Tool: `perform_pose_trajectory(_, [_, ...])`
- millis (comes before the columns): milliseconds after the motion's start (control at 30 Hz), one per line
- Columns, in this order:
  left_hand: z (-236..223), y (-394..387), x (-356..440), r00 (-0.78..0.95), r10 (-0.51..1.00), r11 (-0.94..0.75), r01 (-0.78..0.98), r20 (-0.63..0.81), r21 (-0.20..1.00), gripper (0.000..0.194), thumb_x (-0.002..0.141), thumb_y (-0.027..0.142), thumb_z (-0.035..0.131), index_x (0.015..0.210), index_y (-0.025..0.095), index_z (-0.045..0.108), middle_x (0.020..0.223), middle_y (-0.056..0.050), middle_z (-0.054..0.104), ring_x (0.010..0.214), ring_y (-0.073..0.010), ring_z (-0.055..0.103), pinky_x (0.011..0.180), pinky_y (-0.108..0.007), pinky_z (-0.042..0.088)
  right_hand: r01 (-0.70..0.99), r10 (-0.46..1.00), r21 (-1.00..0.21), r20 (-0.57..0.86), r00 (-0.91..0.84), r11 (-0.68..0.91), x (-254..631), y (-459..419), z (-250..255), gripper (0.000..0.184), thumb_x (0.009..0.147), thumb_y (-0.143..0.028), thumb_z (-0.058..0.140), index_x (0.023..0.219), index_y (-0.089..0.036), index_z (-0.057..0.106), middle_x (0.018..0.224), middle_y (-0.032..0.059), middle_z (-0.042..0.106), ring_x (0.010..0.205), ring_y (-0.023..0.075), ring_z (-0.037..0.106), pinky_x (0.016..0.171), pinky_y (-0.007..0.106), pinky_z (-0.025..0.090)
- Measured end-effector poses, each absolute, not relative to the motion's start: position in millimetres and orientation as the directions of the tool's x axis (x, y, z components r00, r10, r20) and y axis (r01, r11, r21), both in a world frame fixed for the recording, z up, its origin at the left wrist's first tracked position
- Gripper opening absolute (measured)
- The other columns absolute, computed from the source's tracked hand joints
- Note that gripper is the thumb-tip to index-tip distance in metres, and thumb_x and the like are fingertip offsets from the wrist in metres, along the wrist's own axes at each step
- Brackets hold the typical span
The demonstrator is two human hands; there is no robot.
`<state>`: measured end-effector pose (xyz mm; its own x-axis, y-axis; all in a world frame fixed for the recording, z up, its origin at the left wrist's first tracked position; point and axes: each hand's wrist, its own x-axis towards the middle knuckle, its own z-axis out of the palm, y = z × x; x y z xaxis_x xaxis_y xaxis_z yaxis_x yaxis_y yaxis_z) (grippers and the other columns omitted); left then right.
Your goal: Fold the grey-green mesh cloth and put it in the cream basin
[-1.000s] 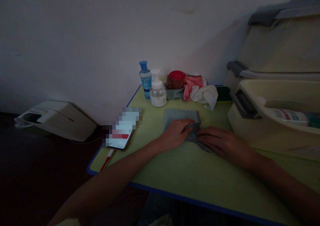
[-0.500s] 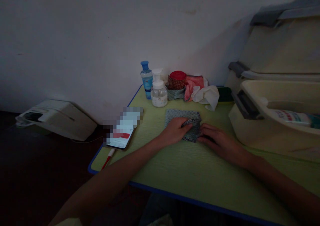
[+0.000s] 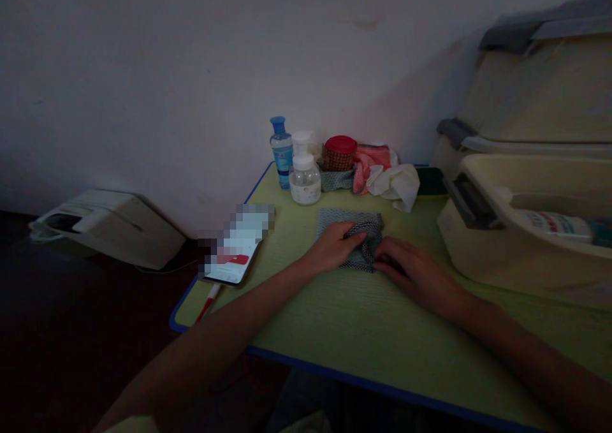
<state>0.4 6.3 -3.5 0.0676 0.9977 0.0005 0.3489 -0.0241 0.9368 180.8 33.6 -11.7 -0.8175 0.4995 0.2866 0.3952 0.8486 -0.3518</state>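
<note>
Firstly, one left hand: thumb and fingers closed on a grey cloth, gripping a dark-edged fold of it. One right hand: fingers bent, tips at the cloth's right edge; whether they pinch it or only touch it, cannot tell.

The grey cloth: mesh-patterned, lying on the table in front of the person, its far left part flat, its right part folded over, a dark woven border showing along the near edge. Table: pale green top, blue rim.

Behind the cloth, a row near the wall, left to right: one blue-capped bottle, upright; one clear bottle with a white pump top, upright, just beside it; one round red-topped item, patterned side, resting on a folded patterned cloth; one pinkish-red cloth, crumpled; one white crumpled piece, cloth or paper; one dark green item, partly hidden.

To the left: one phone, screen lit and partly blurred, a red-and-white cable at its near end.

To the right: one cream box, dark handle, a white bottle lying inside.

On the floor, far left: one white bin, tipped over.
</note>
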Motion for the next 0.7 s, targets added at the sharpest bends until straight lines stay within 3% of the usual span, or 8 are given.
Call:
perform_pose_trajectory(367, [-3.2,5.0,-1.5,0.01,0.995,0.102,0.066,-0.103,0.993,0.016,0.083,0.021,0.05,0.081,0.012,0.063,0.08,-0.002,0.065,0.07,-0.012,0.055,0.068,-0.025,0.043,0.34,0.427,-0.285,0.352,-0.833,0.896,181.2,33.2,-13.1,0.025,0.091,-0.022,0.041,0.102,-0.018,0.062,0.091,0.0076,0.059,0.083,0.0168,0.06,0.075,0.033,0.054])
perform_pose_trajectory(600, [-3.1,6.8,-4.4,0.088,0.995,0.015,0.317,-0.045,0.948,0.023,0.087,0.027,0.047,0.083,0.011,0.063,0.083,-0.003,0.066,0.077,-0.0154,0.059,0.073,-0.028,0.046,0.348,0.429,-0.277,0.327,-0.842,0.896,180.0,34.9,-14.8,0.026,0.089,-0.02,0.044,0.106,-0.016,0.064,0.096,0.01,0.058,0.086,0.0186,0.06,0.076,0.036,0.055])
perform_pose_trajectory(700, [-1.2,5.1,-4.7,0.28,0.96,-0.138,0.445,0.009,0.885,0.03,0.091,0.027,0.041,0.104,0.011,0.061,0.109,-0.008,0.065,0.101,-0.0193,0.059,0.09,-0.033,0.043,0.333,0.417,-0.28,0.342,-0.842,0.901,179.6,35.2,-13.9,0.025,0.089,-0.02,0.044,0.103,-0.016,0.064,0.099,0.0104,0.058,0.09,0.0191,0.059,0.08,0.038,0.054])
